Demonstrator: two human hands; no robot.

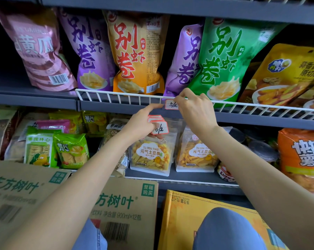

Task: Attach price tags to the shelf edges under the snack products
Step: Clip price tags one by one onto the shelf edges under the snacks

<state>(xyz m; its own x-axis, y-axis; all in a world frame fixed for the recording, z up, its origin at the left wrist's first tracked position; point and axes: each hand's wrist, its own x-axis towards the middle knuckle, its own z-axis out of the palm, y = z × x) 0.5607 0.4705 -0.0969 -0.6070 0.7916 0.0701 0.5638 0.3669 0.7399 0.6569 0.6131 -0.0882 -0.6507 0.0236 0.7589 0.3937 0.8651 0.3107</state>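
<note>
A white price tag with a red border (171,105) sits against the grey shelf edge (116,108), below the white wire rail (116,94) and under a purple snack bag (184,58). My right hand (194,109) pinches the tag's right end with curled fingers. My left hand (143,121) stretches its forefinger to the tag's left end while its other fingers hold a small stack of spare price tags (157,124) against the palm.
Upright snack bags, pink (35,46), purple, orange (134,51) and green (223,58), line the upper shelf. Potato-stick pouches (150,154) and green packs (71,150) fill the lower shelf. Cardboard boxes (127,204) and a yellow box (185,222) stand in front, by my knees.
</note>
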